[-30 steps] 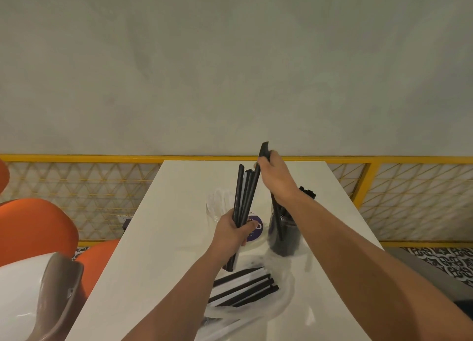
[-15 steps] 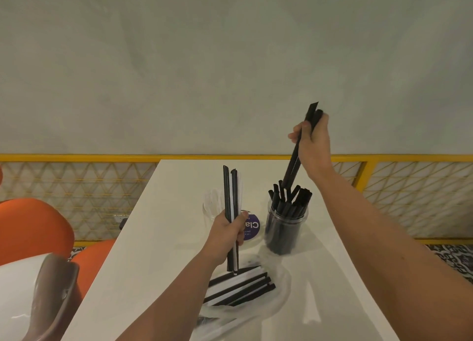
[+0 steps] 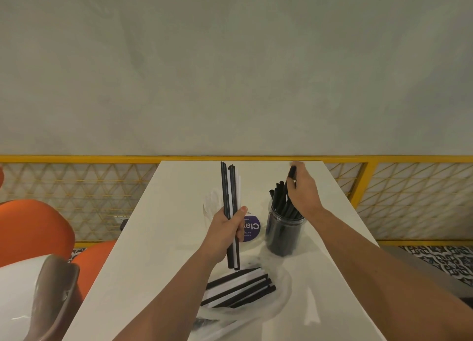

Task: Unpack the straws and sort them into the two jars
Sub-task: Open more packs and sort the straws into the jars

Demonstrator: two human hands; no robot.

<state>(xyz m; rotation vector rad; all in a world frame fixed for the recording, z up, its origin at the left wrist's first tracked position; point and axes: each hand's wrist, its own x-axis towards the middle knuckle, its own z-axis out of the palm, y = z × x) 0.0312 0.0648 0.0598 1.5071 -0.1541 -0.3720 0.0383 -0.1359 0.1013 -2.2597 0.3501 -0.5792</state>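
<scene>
My left hand (image 3: 227, 227) grips an upright bundle of straws (image 3: 229, 192), black ones with white ones beside them, over the middle of the white table (image 3: 158, 238). My right hand (image 3: 303, 191) is above the clear jar (image 3: 282, 234) packed with black straws and pinches the top of a black straw (image 3: 291, 173) whose lower end is in that jar. A second clear jar (image 3: 212, 205) stands behind my left hand, mostly hidden. A clear plastic bag (image 3: 243, 288) with more black and white straws lies near me on the table.
A round purple label (image 3: 252, 228) lies between the jars. A yellow mesh railing (image 3: 76, 187) runs behind the table. Orange chairs (image 3: 33, 228) stand to the left, with a white and grey chair back (image 3: 46, 294) at the lower left.
My right hand has come down from high above the jar, lowering its black straw in among the others. My left hand keeps its bundle upright, nearly where it was.
</scene>
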